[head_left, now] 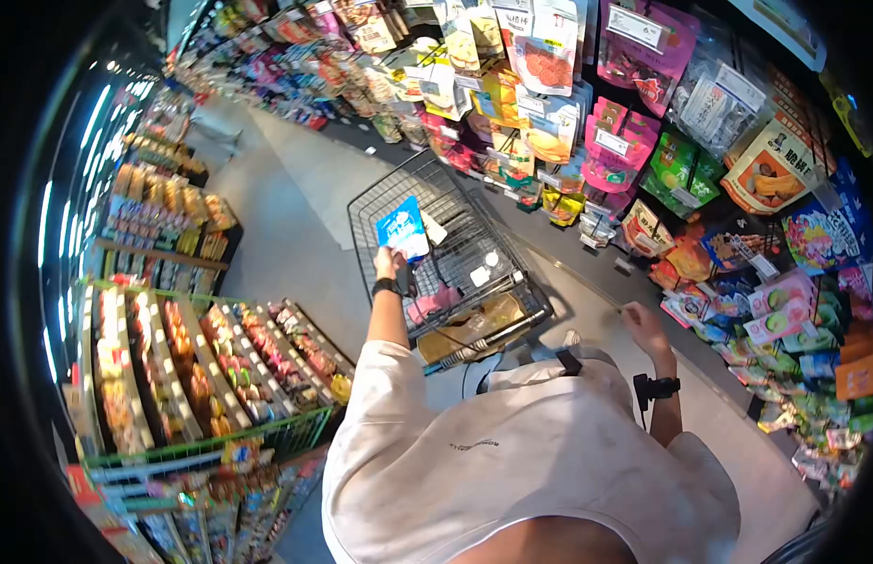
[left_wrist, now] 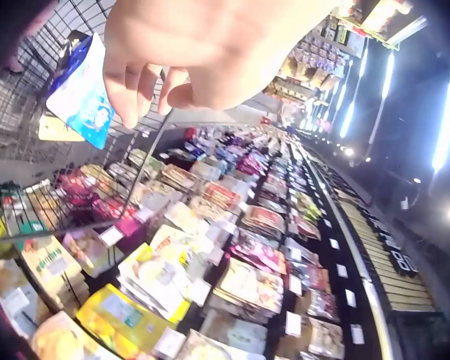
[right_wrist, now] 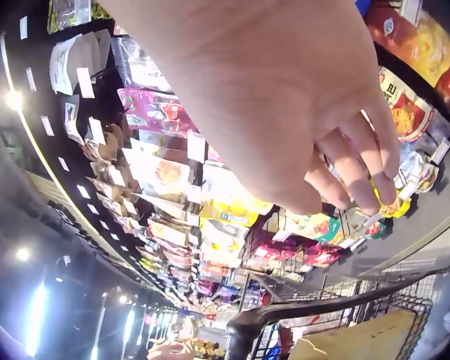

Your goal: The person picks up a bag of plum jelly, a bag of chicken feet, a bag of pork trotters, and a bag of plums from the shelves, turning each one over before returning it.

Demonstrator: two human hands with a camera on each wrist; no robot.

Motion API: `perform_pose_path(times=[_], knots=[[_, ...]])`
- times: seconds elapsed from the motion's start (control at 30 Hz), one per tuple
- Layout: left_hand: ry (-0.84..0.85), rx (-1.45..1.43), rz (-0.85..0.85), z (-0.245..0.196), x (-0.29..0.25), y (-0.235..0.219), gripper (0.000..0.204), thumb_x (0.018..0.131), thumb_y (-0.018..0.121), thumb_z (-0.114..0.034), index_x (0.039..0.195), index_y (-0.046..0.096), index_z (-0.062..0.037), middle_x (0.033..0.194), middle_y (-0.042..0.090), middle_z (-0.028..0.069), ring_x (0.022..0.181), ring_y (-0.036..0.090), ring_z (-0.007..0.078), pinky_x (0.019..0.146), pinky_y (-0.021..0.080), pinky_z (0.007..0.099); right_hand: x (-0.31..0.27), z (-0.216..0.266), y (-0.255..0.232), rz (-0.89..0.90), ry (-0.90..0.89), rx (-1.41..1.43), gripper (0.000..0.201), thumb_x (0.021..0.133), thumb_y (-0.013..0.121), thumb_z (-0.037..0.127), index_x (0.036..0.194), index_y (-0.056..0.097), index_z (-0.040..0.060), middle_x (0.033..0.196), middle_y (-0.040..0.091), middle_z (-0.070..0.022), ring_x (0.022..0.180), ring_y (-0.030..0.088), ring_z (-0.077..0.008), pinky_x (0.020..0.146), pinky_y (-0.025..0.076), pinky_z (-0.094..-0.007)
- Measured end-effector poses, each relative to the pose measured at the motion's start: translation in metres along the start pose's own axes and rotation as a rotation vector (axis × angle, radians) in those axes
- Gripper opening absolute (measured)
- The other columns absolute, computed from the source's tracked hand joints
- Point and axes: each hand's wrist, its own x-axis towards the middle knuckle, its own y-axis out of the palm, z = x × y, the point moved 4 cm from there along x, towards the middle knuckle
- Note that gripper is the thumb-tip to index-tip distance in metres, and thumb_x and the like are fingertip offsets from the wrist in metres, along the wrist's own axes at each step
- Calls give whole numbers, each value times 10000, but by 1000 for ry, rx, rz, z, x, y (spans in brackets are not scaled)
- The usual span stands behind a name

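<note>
My left hand [head_left: 389,264] is over the shopping cart [head_left: 366,202] and pinches a blue and white packet [head_left: 404,228] at its lower edge. In the left wrist view the packet [left_wrist: 86,97] lies past the curled fingers [left_wrist: 127,97], against the cart's wire mesh; the far part of the grip is hidden. Down by the body's right side, my right hand [head_left: 646,329] hangs with loosely bent fingers and holds nothing. Hanging snack packets [right_wrist: 161,172] show behind that hand in the right wrist view.
Inside the cart are a pink item [head_left: 435,303], white-topped containers [head_left: 485,271] and a brown item near the handle [head_left: 540,291]. A wall of hanging packets [head_left: 549,66] runs along the right. A green-edged display rack [head_left: 202,437] stands at left, with aisle floor [head_left: 277,197] between.
</note>
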Motion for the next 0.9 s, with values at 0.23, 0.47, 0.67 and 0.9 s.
perform_pose_path(times=[0.23,0.47,0.67,0.9], knots=[[-334,-228,-232,128,67,-33,569,944,580,-419,1385,409,-104,1198,493,234,930,599,340,798,591,500,-43,55,35,67,172,23,264,1011,579,203,1108,640,-34,863,674,-59,825,640,-129,782,517,-285],[-236,-328,-290,142,50,-32,559,940,657,-410,1252,449,4,1144,529,169,1051,617,332,836,615,419,-81,72,69,63,331,30,297,1048,545,225,1139,627,-45,902,695,-90,879,670,-163,827,530,-301],[-161,-326,-328,132,44,-19,435,964,684,-347,1165,537,10,1018,604,110,1028,666,291,828,618,351,-92,83,86,19,403,74,279,1050,539,204,1147,622,-44,912,697,-91,882,670,-167,836,530,-305],[-445,-852,-41,116,71,1,282,1000,631,-295,1045,597,-19,852,651,90,736,642,192,668,574,301,-105,90,88,-52,403,101,281,1041,533,194,1156,625,-45,928,704,-100,897,671,-170,850,526,-304]])
